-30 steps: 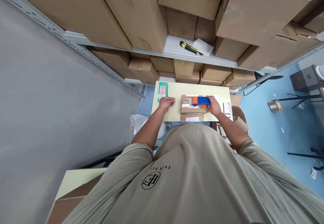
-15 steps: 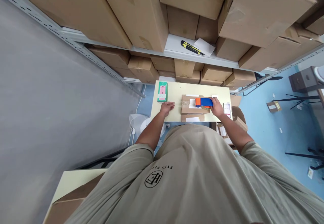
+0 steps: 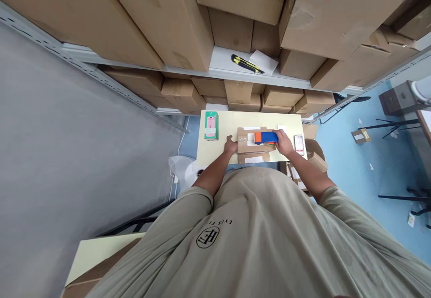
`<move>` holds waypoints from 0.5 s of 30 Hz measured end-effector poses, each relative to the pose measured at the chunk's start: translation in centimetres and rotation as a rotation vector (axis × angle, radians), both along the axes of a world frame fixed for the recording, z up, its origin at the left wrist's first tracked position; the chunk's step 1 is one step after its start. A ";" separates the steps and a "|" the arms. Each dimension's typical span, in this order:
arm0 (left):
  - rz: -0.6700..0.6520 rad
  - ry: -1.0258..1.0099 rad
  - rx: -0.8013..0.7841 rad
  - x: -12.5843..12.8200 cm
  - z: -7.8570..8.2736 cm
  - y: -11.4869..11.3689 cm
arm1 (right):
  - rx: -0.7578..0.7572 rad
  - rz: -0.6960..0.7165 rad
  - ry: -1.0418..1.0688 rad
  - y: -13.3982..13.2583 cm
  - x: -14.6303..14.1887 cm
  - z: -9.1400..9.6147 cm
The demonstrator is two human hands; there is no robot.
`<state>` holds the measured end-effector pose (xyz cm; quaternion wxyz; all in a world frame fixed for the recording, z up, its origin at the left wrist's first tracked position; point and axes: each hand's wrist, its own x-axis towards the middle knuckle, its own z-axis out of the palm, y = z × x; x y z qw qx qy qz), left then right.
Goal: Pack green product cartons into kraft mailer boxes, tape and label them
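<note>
My right hand [image 3: 284, 143] grips a blue and orange packing tape dispenser [image 3: 266, 137], which sits on top of a flat cardboard parcel [image 3: 254, 146]. My left hand [image 3: 230, 145] rests against the left edge of that parcel and holds nothing. White labels show on the parcel's top. The dispenser's roll and the cutter end are mostly hidden by its cover and my right hand.
The pale yellow table [image 3: 256, 120] also holds a green and pink box [image 3: 211, 126], a small boxed phone item [image 3: 299, 144] and another cardboard piece [image 3: 252, 157]. Shelves of cardboard boxes stand beyond, with a yellow utility knife [image 3: 247, 64] on one.
My left hand has moved right from the bare table to the parcel's edge. The tape dispenser has shifted slightly right along the parcel, still in my right hand.
</note>
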<state>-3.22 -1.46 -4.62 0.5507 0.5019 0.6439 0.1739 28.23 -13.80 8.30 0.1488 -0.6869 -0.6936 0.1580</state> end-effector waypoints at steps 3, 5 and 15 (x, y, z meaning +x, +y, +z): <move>-0.119 0.210 0.146 -1.4 1.2 1.0 | 0.001 0.004 0.000 -0.1 0.0 -0.2; -0.230 0.356 0.353 -2.1 2.5 1.6 | -0.003 0.000 0.000 -0.1 0.0 -0.4; -1.158 0.433 0.801 2.2 6.6 0.9 | -0.037 0.036 0.032 0.4 1.2 0.2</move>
